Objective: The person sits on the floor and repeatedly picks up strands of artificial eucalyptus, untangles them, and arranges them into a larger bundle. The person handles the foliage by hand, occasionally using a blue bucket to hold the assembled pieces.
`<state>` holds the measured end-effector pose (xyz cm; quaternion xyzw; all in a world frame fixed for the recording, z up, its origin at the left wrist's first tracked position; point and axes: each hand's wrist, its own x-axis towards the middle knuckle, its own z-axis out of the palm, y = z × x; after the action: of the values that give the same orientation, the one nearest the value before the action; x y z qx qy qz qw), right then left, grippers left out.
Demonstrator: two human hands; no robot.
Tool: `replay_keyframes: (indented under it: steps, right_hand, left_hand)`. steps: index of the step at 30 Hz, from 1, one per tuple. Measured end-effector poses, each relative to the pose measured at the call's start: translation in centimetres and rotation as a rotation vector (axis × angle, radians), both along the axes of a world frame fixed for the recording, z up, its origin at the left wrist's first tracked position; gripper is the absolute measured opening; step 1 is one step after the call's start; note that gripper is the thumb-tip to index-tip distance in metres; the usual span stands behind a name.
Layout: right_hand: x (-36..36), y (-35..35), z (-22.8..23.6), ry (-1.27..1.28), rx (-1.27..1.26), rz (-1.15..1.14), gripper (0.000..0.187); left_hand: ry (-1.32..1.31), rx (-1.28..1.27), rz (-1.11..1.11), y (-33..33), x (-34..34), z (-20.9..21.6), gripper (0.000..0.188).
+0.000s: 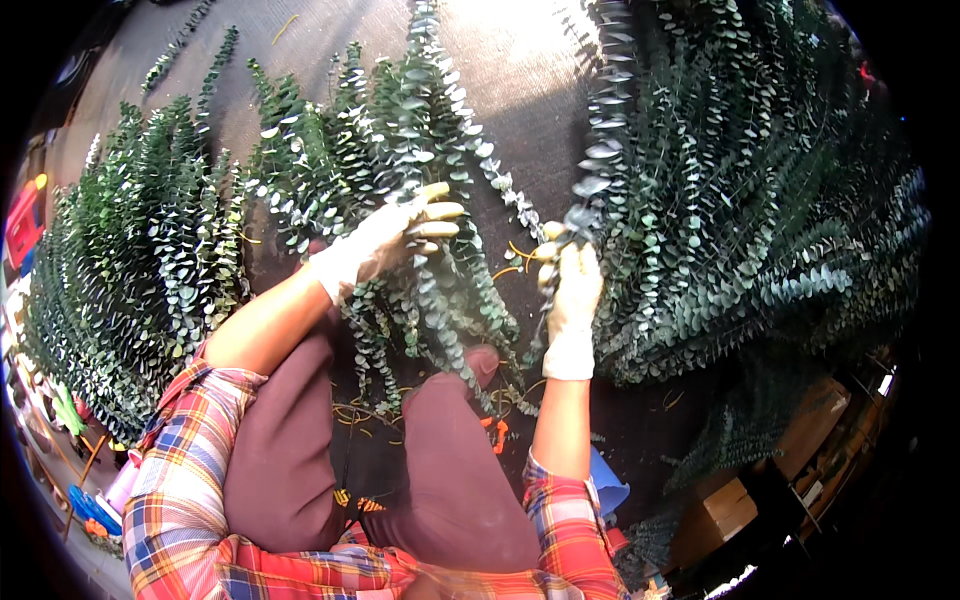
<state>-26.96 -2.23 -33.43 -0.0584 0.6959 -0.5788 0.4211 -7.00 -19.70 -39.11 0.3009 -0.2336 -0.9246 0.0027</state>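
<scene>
My left hand [392,240], in a pale glove with yellowish fingertips, lies across the middle bunch of eucalyptus branches [335,150]. Its fingers are stretched and slightly apart, touching the leaves; the thumb is hard to make out. To the right, my gloved right hand [573,285] is closed around the lower part of a long eucalyptus branch [606,120], which points away from me. The leaves close to those fingers are blurred. Round grey-green leaves line all the stems.
A large eucalyptus pile [720,220] covers the right side, and another bunch [150,240] lies at the left. Yellow bands [515,258] are scattered on the dark surface. Orange-handled clippers [496,434] lie beside my knee. A blue container [606,482] and cardboard boxes [728,508] are at lower right.
</scene>
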Motion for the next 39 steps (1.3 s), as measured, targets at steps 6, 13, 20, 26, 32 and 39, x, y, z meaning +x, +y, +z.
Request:
replay_keyframes:
  steps: [6, 13, 20, 26, 32, 39]
  right_hand:
    - [7.1, 3.9, -1.3, -0.269, 0.102, 0.267, 0.024]
    - [8.7, 4.2, -2.6, -0.171, 0.14, 0.267, 0.023]
    - [10.6, 1.9, -2.1, 0.231, 0.178, 0.477, 0.027]
    - [12.1, 0.7, -1.1, 0.601, 0.227, 0.672, 0.029]
    - [11.3, 0.3, -0.3, 0.196, 0.161, 0.735, 0.028]
    - [3.0, 0.5, -1.8, 0.459, 0.105, 0.2, 0.057]
  left_hand:
    - [0.133, 0.114, 0.035, 1.2, -1.2, 3.0, 0.072]
    - [0.106, 0.243, -0.012, 2.1, -1.7, 4.3, 0.051]
    - [0.131, 0.186, 0.116, 4.0, -1.4, 1.2, 0.052]
    - [0.004, 0.207, 0.15, 3.4, -0.8, 2.8, 0.045]
    - [-0.028, 0.077, 0.06, 1.6, -2.1, 3.2, 0.045]
    - [-0.134, -0.026, 0.122, 1.6, -1.9, 3.6, 0.041]
